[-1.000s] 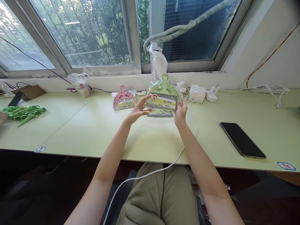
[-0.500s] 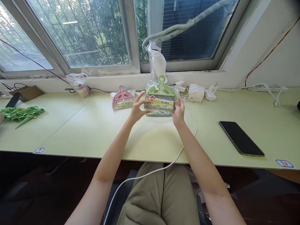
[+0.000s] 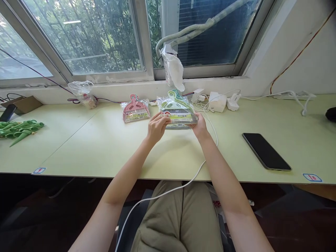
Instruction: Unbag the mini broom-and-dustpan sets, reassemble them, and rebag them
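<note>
A green dustpan and brush set (image 3: 175, 111) in clear plastic wrap is held just above other wrapped green packs near the back of the table. My left hand (image 3: 156, 128) grips its lower left corner, fingers closed on the edge. On its right edge my right hand (image 3: 198, 125) is closed, with the thumb in front. The set tilts back, its handle toward the window. To the left lies a pink dustpan and brush set (image 3: 135, 110), also in clear plastic, touched by neither hand.
A black phone (image 3: 266, 151) lies at right on the table (image 3: 105, 150). A white cable (image 3: 195, 176) runs over the edge onto my lap. Plugs and adapters (image 3: 233, 102) stand at the back right. At left are green cone-like pieces (image 3: 21, 128), a cardboard box (image 3: 27, 104) and a plastic bag (image 3: 83, 94).
My left hand has closed on the left side of the green set, where its fingers were spread before. The set now leans back flatter. The whole view has shifted slightly.
</note>
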`<state>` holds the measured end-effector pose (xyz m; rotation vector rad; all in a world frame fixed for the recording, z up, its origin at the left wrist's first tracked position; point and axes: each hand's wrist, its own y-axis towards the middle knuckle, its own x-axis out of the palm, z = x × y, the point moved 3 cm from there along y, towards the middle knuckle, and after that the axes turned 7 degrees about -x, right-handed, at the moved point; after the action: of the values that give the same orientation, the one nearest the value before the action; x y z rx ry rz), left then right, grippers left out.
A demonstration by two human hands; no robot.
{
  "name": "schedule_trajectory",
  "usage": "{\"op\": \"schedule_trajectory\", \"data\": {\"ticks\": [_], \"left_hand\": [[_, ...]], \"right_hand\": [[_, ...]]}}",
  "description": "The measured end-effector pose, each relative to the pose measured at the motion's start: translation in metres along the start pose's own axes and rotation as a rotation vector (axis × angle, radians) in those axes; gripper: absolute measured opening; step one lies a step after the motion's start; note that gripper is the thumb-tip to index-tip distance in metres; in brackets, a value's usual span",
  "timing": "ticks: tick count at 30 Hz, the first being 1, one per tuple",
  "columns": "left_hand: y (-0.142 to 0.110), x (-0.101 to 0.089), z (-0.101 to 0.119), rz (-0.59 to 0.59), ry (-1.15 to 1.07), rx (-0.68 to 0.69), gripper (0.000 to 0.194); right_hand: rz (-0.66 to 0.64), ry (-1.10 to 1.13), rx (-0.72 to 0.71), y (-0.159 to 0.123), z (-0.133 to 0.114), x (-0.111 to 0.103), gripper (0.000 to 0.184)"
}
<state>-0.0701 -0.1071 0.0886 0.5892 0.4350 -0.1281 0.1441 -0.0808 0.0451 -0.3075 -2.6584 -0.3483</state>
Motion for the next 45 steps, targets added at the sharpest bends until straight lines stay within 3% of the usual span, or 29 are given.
{"op": "schedule_trajectory", "data": {"ticks": [5, 8, 15, 21, 25, 27, 31, 34, 39, 45], "left_hand": [[-0.004, -0.004, -0.003, 0.096, 0.146, 0.092, 0.017], [-0.005, -0.003, -0.004, 0.088, 0.204, 0.106, 0.019], [-0.008, 0.007, -0.01, 0.096, 0.216, 0.146, 0.018], [-0.007, 0.002, -0.012, 0.359, 0.142, 0.279, 0.018], [-0.004, -0.003, -0.011, 0.451, -0.014, 0.237, 0.017], [-0.001, -0.006, -0.011, 0.487, -0.108, 0.232, 0.025], [-0.002, -0.012, -0.012, 0.665, -0.088, 0.227, 0.062], [-0.003, -0.014, -0.018, 0.774, 0.052, 0.097, 0.064], [0.002, -0.02, -0.026, 0.695, 0.045, -0.055, 0.034], [0.01, -0.034, -0.019, 0.598, -0.228, -0.073, 0.039]], "right_hand": [[-0.256, -0.115, -0.022, -0.016, -0.011, 0.015, 0.07], [-0.334, -0.153, -0.031, -0.022, -0.013, 0.02, 0.074], [-0.255, -0.157, 0.008, -0.017, -0.008, 0.013, 0.072], [-0.208, -0.186, -0.057, -0.015, -0.004, 0.015, 0.055], [-0.231, -0.222, -0.07, -0.012, 0.005, 0.018, 0.046], [-0.211, -0.205, -0.073, -0.011, 0.008, 0.019, 0.047], [-0.123, -0.167, -0.092, -0.011, 0.011, 0.02, 0.049], [-0.048, -0.145, -0.113, -0.012, 0.011, 0.021, 0.05], [-0.032, -0.12, -0.174, -0.016, 0.01, 0.026, 0.048], [-0.029, -0.169, -0.427, -0.031, -0.012, 0.041, 0.044]]}}
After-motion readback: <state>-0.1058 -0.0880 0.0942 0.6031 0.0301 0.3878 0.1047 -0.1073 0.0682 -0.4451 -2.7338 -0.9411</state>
